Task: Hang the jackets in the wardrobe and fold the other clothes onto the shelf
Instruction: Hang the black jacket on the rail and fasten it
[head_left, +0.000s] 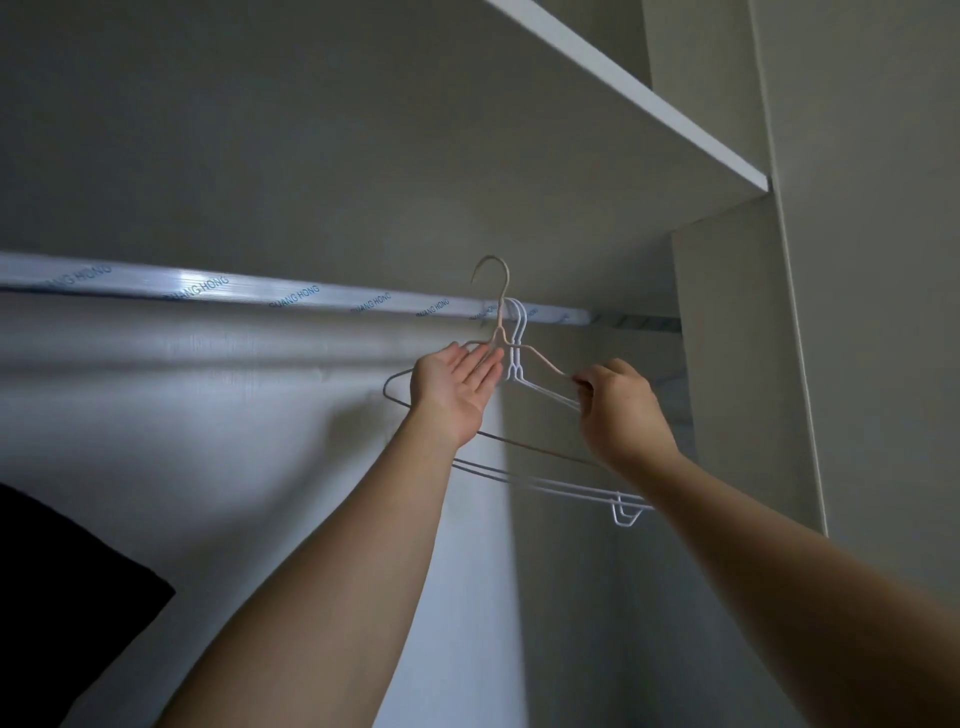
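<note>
A beige wire hanger (500, 306) is lifted with its hook above the wardrobe rail (291, 295). My right hand (621, 410) pinches the hanger's right shoulder wire. My left hand (457, 389) has straight fingers touching the hanger's left shoulder near the neck. Two white wire hangers (519, 343) hang on the rail just behind it, their lower bars reaching down to the right. No jacket hangs on any hanger in view.
A white shelf (649, 98) runs overhead to the right. The wardrobe's side panel (727, 338) stands close on the right. Something dark (62, 587) fills the lower left corner. The rail is wrapped in printed plastic film.
</note>
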